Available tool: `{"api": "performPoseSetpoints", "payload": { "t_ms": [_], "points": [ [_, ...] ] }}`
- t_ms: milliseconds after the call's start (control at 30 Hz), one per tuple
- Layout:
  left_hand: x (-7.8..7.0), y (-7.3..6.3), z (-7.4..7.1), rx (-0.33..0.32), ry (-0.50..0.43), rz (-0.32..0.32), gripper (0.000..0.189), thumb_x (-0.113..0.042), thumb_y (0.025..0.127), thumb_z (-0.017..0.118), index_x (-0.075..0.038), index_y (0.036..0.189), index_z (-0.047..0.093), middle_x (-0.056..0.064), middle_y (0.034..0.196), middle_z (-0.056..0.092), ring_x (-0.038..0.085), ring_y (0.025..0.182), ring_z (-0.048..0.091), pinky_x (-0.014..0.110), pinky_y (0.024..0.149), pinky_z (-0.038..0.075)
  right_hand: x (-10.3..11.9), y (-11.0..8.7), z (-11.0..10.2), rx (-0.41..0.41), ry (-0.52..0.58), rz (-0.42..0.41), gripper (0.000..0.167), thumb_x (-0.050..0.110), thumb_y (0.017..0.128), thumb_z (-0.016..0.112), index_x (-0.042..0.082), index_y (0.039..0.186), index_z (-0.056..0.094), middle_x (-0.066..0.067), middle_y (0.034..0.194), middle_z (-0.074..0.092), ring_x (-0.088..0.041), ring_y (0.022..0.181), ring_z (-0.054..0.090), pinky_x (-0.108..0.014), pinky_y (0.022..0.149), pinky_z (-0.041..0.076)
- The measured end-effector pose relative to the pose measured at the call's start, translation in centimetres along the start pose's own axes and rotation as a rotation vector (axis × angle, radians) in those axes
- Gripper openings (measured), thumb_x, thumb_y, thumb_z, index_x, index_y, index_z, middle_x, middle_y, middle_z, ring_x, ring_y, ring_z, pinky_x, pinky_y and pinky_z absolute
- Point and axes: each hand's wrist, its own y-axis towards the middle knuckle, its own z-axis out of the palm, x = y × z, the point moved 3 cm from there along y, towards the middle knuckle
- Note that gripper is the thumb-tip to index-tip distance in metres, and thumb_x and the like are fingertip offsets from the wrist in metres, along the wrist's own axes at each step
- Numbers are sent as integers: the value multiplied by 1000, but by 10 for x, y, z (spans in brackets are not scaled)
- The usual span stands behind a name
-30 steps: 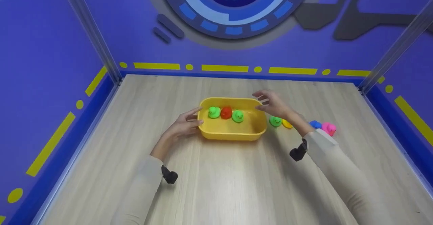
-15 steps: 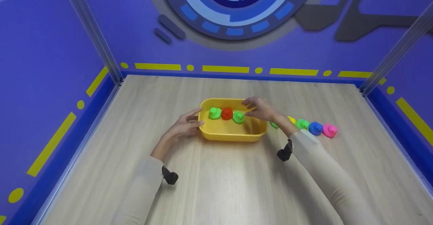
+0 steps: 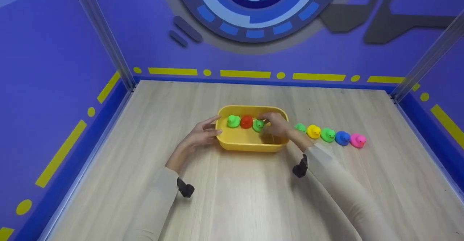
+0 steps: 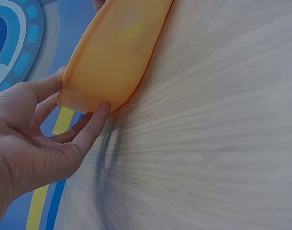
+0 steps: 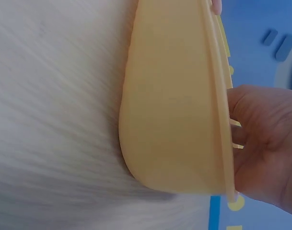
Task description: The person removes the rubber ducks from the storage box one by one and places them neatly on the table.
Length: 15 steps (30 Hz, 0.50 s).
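Observation:
A yellow plastic tub [image 3: 250, 146] sits on the table with a green rubber duck [image 3: 233, 121], a red duck [image 3: 246, 122] and a second green duck [image 3: 258, 125] in a row inside. My left hand [image 3: 201, 134] rests its extended fingers against the tub's left end; in the left wrist view, fingertips touch the outer wall and rim. Inside the tub, my right hand [image 3: 278, 125] has its fingers and thumb around the right side of the second green duck, pinching it. The right wrist view shows that hand [image 5: 265, 139] reaching over the rim, its fingertips hidden by the tub wall.
Right of the tub, a line of ducks runs along the table: green [image 3: 300, 128], yellow [image 3: 314, 131], green [image 3: 328, 134], blue [image 3: 342, 138] and pink [image 3: 358, 140]. Blue panels [image 3: 203, 58] with yellow markings enclose the table's back and sides.
My right hand has moved left and down from the tub's right rim to the second green duck, uncovering the line of ducks. The left hand has stayed at the tub's left end.

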Motion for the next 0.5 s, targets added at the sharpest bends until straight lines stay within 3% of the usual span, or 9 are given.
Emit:
{"api": "performPoseSetpoints", "payload": {
  "t_ms": [233,500],
  "points": [
    [-1,0,1,2,-4,1,64,-13,98,69,-27,155,46,20,152,46,32,125,62,43,107,54,0,1,6,-61,-49,-20,43,-4,82,79,-8,123,68,-24,122,69,-39,108,67,-51,96,57],
    [0,1,2,-3,-10,-3,65,-14,97,70,-27,155,45,19,154,45,32,126,61,43,107,54,4,-1,9,-35,-54,44,33,-1,85,78,-5,117,72,-22,117,64,-35,106,63,-48,95,57]
  ]
}}
